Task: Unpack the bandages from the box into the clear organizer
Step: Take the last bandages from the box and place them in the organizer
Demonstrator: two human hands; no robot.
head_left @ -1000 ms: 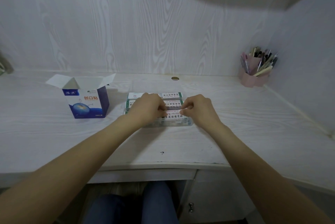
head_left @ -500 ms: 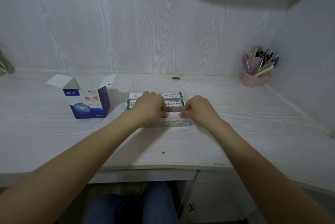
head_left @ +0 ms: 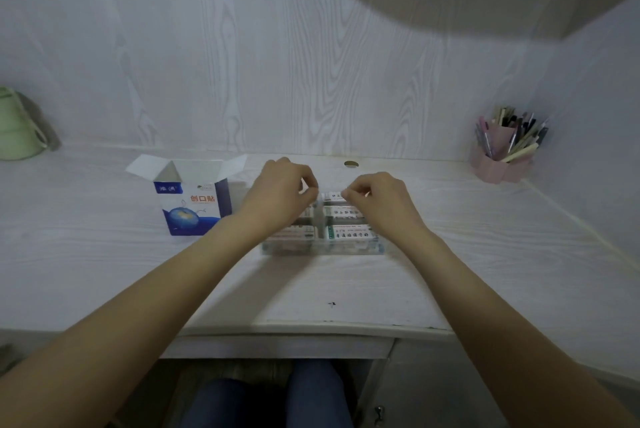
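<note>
A clear organizer (head_left: 322, 250) sits mid-desk, with a divider down its middle. White bandage strips with green ends (head_left: 348, 231) lie in rows inside it. My left hand (head_left: 282, 193) and my right hand (head_left: 379, 200) hover over its far side with curled fingers. Their thumbs and forefingers appear to pinch the two ends of the back-row strip (head_left: 332, 196). My left hand hides the strips in the left half. The blue and white bandage box (head_left: 194, 209) stands upright to the left with its top flaps open; what it holds is hidden.
A pink pen holder (head_left: 502, 164) full of pens stands in the back right corner. A pale green object (head_left: 17, 129) sits at the far left against the wall. A small round disc (head_left: 351, 163) lies behind the organizer. A shelf hangs overhead on the right.
Both hands have moved from the front row of strips back to the far row of the organizer, and the head view has tilted up a little.
</note>
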